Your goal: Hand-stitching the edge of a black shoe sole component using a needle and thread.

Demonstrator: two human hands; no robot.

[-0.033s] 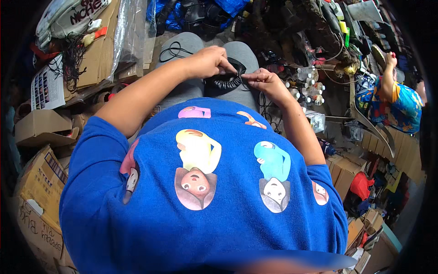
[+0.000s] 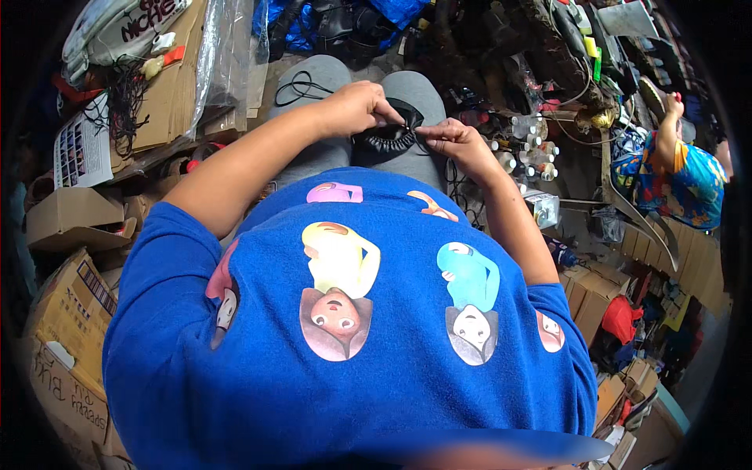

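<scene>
Largest thing before me is the seated person's blue shirt (image 2: 407,313), and past it two grey-clad legs (image 2: 428,98) make the surface for whatever is being handled. Off to the right another person (image 2: 689,184) in bright patterned clothes is partly in sight; cardboard (image 2: 160,102) is stacked on the left, and small bottles (image 2: 540,153) crowd the floor beside the right leg. Both forearms reach forward and lean inward, so the hands come together over the right thigh. The left hand (image 2: 362,107) comes in from the left and above, its forefinger stretched out and the other fingers curled under; I can't tell whether its hidden thumb is gripping. The right hand (image 2: 458,141) comes from the other side, thumb and forefinger pinched on the edge, though I can't make out the exact fold or thread. Between them, on the right thigh, lies the black piece (image 2: 384,135), longer from side to side, its ribbed edge (image 2: 392,146) bowing toward the wearer's belly. Both sets of fingertips meet near its right end, almost touching each other. The left hand is the nearer, covering part of it; the right stays just beyond that end. Smallest, a thin black cord (image 2: 312,84) loops over the left thigh.
</scene>
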